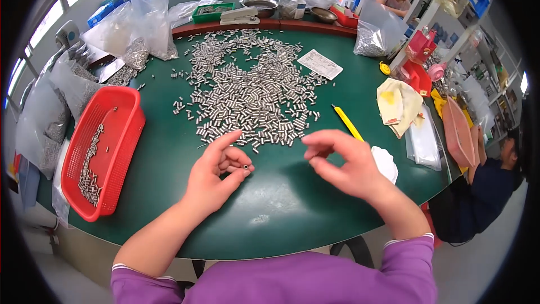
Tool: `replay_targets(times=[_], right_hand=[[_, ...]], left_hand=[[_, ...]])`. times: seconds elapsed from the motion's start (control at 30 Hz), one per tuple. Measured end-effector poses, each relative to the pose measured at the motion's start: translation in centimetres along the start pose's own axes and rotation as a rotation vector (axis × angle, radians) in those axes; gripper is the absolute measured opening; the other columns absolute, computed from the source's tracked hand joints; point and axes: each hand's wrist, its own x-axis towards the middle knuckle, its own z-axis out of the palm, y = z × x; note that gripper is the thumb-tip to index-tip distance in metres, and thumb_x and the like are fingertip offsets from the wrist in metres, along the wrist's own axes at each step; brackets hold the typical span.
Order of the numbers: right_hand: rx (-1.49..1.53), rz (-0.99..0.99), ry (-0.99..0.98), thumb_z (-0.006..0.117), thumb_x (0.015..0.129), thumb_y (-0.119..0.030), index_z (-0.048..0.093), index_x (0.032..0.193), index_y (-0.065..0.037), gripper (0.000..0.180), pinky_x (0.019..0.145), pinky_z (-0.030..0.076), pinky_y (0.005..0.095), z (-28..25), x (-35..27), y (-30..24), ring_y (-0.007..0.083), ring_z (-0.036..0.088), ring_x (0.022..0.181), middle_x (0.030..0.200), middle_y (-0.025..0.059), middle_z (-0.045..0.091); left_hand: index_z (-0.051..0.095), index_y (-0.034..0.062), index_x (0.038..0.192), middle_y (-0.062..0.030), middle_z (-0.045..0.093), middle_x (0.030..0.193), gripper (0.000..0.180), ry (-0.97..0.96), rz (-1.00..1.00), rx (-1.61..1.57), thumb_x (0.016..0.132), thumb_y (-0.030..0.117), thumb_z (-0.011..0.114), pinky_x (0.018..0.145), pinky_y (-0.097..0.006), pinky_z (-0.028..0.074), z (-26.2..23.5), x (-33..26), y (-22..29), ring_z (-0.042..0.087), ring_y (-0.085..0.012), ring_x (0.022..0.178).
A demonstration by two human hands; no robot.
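My left hand [216, 170] pinches a small metal sleeve [246, 167] between thumb and fingertips, its round end with a hole showing. Across from it, my right hand [344, 160] hovers over the green table [264, 214], thumb and fingers apart, nothing seen between them. Just beyond both hands spreads a large heap of short silver metal sleeves [247, 87]. To the left stands a red perforated plastic basket [126, 152] with a smaller number of the same pieces along its bottom.
Beyond my right hand lie a yellow pen-like tool [349, 124], a white paper slip [320, 65] and a stained cloth [398, 104]. Bags of metal parts [121, 34] line the left edge. A green tray [212, 13] stands at the back. Two other people sit at the right.
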Motion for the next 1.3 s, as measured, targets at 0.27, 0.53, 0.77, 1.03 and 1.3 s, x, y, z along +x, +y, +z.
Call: replay_targets(times=[0.27,0.53,0.77,1.03,1.3], right_hand=[[0.172,0.102,0.132,0.066,0.086,0.001,0.066,0.103,-0.003,0.017,0.077,0.057,0.028,2.7,0.0,-0.9,0.0168,0.068,0.087,0.098,0.0089,0.067],[0.029,-0.42,0.193,0.07,0.083,0.005,0.059,0.097,-0.002,0.019,0.065,0.056,0.0304,5.8,0.0,-2.2,0.0242,0.071,0.081,0.088,0.0147,0.069],[-0.011,-0.387,0.194,0.075,0.078,-0.002,0.064,0.096,-0.006,0.022,0.068,0.055,0.0295,6.6,-0.1,-1.4,0.0213,0.069,0.081,0.093,0.0067,0.071],[-0.092,-0.446,0.166,0.074,0.074,-0.001,0.064,0.095,-0.008,0.025,0.067,0.056,0.0312,6.7,0.0,-0.8,0.0219,0.068,0.078,0.089,0.0052,0.07],[-0.004,-0.455,0.3,0.072,0.075,0.001,0.061,0.096,-0.007,0.025,0.066,0.055,0.0316,6.1,0.1,-0.6,0.0232,0.069,0.077,0.088,0.0068,0.069]], left_hand=[[0.032,0.0078,0.146,-0.0089,0.062,0.099,0.073,-0.032,0.058,0.095,0.082,-0.013,0.06,0.081,-0.029,0.053,0.0,-0.6,0.5,0.063,-0.0157,0.09],[0.038,0.0107,0.145,-0.0035,0.064,0.094,0.074,-0.048,0.184,0.193,0.079,-0.008,0.067,0.08,-0.03,0.052,-0.1,-0.5,0.8,0.062,-0.0134,0.086],[0.038,0.0108,0.145,-0.0042,0.064,0.092,0.075,-0.099,0.235,0.227,0.079,-0.009,0.066,0.083,-0.031,0.052,0.1,-0.5,0.7,0.063,-0.0149,0.088],[0.038,0.0059,0.144,-0.005,0.065,0.091,0.075,-0.167,0.385,0.29,0.076,-0.011,0.067,0.09,-0.034,0.051,0.4,0.1,0.7,0.064,-0.0179,0.091],[0.036,0.0053,0.145,-0.0044,0.066,0.095,0.075,-0.09,0.287,0.187,0.078,-0.011,0.066,0.096,-0.034,0.047,0.2,0.0,0.4,0.062,-0.0183,0.098]])
